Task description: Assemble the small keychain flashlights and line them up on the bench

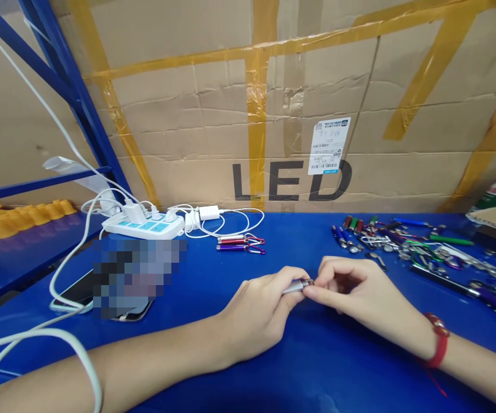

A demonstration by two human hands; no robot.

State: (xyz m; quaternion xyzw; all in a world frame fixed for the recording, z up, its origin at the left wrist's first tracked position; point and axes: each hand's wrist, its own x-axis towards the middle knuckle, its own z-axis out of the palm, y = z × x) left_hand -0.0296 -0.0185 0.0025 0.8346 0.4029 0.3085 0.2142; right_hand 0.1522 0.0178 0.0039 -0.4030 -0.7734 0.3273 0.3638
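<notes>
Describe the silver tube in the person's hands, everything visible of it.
The silver tube is slim and round, looks metallic, and has a shinier, darker-banded end. Held over the blue table, it lies nearly level in view, that end pointing right. The left hand's grip encloses its body; the right hand's grip pinches the tip. Fingers hide the rest.

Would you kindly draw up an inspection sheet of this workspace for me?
Surface: blue tabletop, in use on both sides.
Job's things: silver tube held in the hands; small coloured tubes with clips lie together beyond them; a mixed pile of tubes and metal parts is at the right.
Clutter: phone at the left, beside a pixelated patch hiding detail.
Hands: left hand grips the tube; right hand pinches its end.
Cables: white cables run to a power strip; one thick cable loops across the left forearm in view.
Surroundings: taped cardboard box marked LED behind; blue frame at left.
</notes>
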